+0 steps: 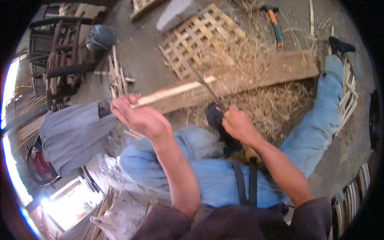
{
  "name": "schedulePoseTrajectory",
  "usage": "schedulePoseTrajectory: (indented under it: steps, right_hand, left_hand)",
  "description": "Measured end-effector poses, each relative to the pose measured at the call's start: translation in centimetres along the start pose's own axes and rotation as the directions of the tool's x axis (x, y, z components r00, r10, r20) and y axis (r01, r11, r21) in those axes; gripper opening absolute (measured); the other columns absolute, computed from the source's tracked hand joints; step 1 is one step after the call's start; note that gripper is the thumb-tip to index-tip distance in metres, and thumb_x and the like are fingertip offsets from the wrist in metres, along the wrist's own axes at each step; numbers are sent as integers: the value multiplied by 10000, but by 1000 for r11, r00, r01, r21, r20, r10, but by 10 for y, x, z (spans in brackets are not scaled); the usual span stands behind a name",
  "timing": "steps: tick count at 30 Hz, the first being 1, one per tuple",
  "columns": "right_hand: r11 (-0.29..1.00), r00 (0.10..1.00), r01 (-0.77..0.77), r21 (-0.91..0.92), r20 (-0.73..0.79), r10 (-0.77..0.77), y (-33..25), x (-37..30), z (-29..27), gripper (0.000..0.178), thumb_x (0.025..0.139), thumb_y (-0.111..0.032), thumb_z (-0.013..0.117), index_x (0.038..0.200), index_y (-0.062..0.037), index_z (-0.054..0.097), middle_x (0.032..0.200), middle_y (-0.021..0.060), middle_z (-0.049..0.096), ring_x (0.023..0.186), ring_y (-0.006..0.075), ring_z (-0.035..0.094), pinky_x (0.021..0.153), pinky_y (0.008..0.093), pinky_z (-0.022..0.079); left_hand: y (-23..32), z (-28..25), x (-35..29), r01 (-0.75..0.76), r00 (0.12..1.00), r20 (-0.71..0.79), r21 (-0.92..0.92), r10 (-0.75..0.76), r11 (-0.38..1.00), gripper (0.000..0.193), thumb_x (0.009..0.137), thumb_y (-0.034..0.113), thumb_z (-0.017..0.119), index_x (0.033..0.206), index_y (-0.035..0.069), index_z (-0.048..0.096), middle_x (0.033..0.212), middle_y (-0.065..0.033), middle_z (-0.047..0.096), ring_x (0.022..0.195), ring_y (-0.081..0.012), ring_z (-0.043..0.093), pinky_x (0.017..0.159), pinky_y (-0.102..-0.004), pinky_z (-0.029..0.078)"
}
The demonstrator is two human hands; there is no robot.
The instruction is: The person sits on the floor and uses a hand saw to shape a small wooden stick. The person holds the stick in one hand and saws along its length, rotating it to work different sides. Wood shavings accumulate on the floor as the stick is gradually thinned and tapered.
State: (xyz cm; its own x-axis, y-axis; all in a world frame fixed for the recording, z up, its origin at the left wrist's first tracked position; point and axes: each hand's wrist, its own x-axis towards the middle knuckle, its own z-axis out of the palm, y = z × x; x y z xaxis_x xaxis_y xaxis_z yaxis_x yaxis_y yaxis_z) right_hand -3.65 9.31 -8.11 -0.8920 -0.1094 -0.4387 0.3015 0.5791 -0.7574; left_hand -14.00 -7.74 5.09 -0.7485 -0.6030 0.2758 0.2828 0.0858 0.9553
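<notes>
A pale bamboo strip [172, 93] lies slantwise along a long wooden plank [294, 66] in front of me. My left hand [142, 118] is closed on the strip's near left end, thumb on top and fingers beneath. In my right hand [239, 125] is the handle of a knife [208, 88], gripped in closed fingers. Its narrow dark blade crosses the strip close to the far right end. Motion blurs the blade, so I cannot tell how deep it touches. My jeans-clad legs are spread on the near side of the plank.
Curled shavings [268, 106] heap on both sides of the plank. Beyond it lie a woven bamboo panel [192, 42], a grey stone [176, 14] and a hammer [276, 30]. Loose strips [116, 76], a dark round container [101, 37] and grey cloth [72, 136] are at left.
</notes>
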Motion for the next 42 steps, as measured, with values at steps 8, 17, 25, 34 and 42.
schedulePoseTrajectory:
  steps: [8, 17, 25, 34, 42]
  right_hand:
    - [985, 993, 120, -124, -5, -121, 34, -2, 5, 262, 827, -185, 583, 941, 46, 536, 779, 260, 635, 767, 453, 641, 717, 521, 528]
    - [999, 989, -39, 19, -144, 41, 29, -22, -35, 311, 835, -194, 600, 968, 53, 466, 748, 280, 620, 746, 470, 625, 662, 508, 510]
    - [960, 998, 66, 270, -1, -69, -57, -46, -22, 378, 826, -192, 664, 1071, 38, 490, 815, 286, 636, 787, 467, 637, 699, 504, 516]
    - [970, 987, 158, 185, 7, -162, -38, -45, -34, 336, 823, -166, 610, 1017, 77, 482, 789, 291, 636, 737, 466, 633, 657, 531, 521]
    - [995, 998, -65, 74, -5, 65, 29, -12, -28, 324, 828, -189, 602, 973, 73, 476, 800, 307, 628, 790, 470, 633, 690, 521, 513]
  left_hand:
    - [-3, 8, 8, 115, 993, 45, -330, -106, 937, 265, 1004, 368, 384, 853, 158, 441, 758, 37, 321, 681, -97, 342, 761, -295, 355]
    - [-8, 18, -19, 167, 982, 160, -446, -105, 879, 188, 921, 321, 436, 826, 171, 496, 602, 48, 247, 523, -76, 255, 491, -245, 277]
    - [-10, 16, -21, 182, 970, 220, -401, -98, 898, 220, 920, 337, 421, 827, 143, 470, 588, 44, 229, 503, -85, 232, 472, -253, 255]
    - [-10, 13, -18, 204, 962, 252, -415, -104, 887, 232, 909, 343, 413, 817, 131, 434, 586, 40, 228, 503, -84, 221, 468, -254, 253]
    - [-14, 25, -12, 170, 969, 238, -439, -68, 882, 227, 904, 327, 421, 820, 117, 451, 578, 36, 243, 490, -81, 234, 466, -254, 255]
